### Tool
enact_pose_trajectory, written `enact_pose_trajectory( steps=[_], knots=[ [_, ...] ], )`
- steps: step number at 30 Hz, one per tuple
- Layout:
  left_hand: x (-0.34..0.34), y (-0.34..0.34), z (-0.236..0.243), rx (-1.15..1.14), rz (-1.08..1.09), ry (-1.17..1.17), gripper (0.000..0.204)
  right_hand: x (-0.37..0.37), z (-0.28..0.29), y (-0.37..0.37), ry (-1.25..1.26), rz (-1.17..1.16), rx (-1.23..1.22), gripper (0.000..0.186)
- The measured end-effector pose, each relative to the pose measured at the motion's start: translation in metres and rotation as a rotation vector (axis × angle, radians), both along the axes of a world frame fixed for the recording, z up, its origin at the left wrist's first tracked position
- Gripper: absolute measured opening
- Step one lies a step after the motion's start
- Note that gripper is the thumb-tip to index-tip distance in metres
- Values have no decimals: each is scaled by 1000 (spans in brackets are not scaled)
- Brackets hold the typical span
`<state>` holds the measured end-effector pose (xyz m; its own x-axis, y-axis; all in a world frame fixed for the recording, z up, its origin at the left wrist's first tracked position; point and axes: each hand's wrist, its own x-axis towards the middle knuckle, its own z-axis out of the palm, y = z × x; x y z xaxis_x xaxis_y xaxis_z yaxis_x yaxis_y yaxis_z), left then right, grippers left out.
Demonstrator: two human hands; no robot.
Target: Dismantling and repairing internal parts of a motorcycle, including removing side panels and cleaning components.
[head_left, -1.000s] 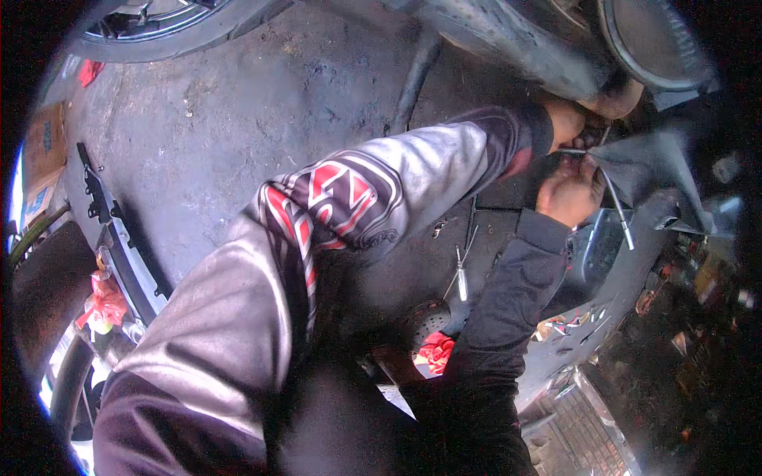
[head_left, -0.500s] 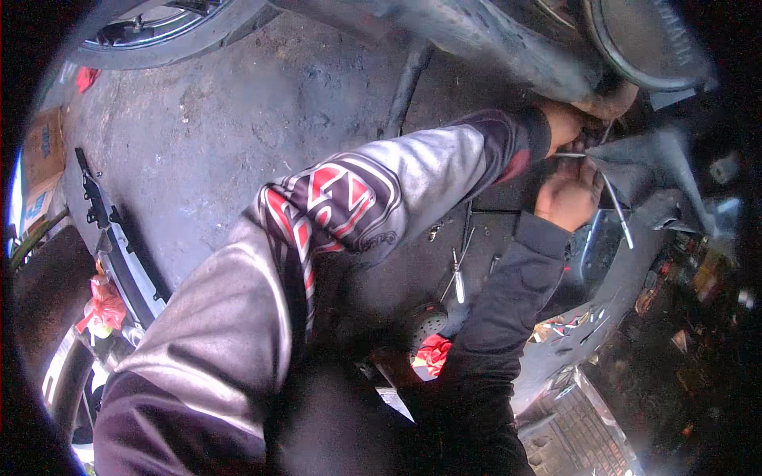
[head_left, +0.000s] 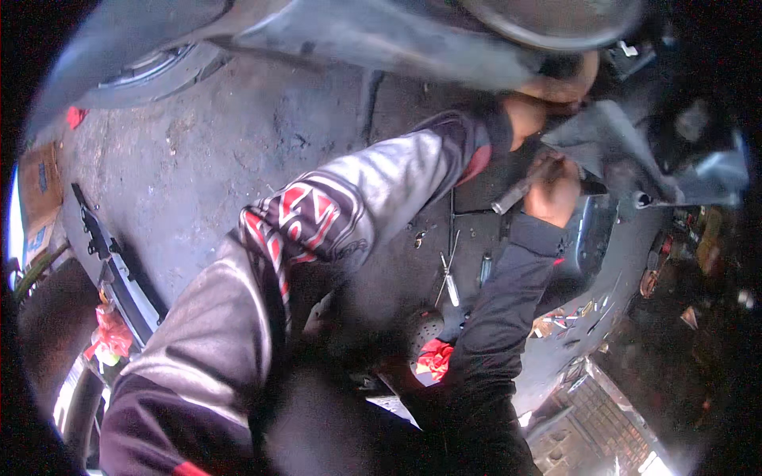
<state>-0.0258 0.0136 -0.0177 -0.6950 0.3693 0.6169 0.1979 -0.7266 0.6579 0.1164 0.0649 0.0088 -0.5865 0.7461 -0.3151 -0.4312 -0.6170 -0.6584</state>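
Both hands worked at the grey body panel, upper right of the frame.

We kept the right hand curled firmly around a metal tool handle, its shaft angled toward the lower left, just below the grey body panel. We reached the left hand up under the panel edge, upper right; its fingers were partly hidden, so we could not tell whether they gripped anything. On the concrete floor at centre lay a screwdriver and a small socket, near each other. A red rag lay lower centre. A wheel stood upper left.
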Motion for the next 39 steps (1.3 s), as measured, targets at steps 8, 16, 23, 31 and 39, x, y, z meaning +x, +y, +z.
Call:
enact_pose_trajectory(
  steps=[8, 16, 23, 31, 39],
  knots=[
    [9, -46, 44, 25, -768, -866, 16, -6, 1, -22, -185, 113, 305, 11],
    [24, -57, 32, -860, -322, -195, 20, 19, -17, -30, -3, 30, 134, 17],
    [34, -72, 25, -484, -408, -610, 28, 51, -19, -62, 23, 12, 32, 21],
    [45, -104, 33, -313, -351, -611, 23, 90, -31, -98, 27, 47, 31, 24],
    [51, -146, 55, -434, -587, -528, 38, 110, -26, -124, 84, 72, 6, 23]
  ],
)
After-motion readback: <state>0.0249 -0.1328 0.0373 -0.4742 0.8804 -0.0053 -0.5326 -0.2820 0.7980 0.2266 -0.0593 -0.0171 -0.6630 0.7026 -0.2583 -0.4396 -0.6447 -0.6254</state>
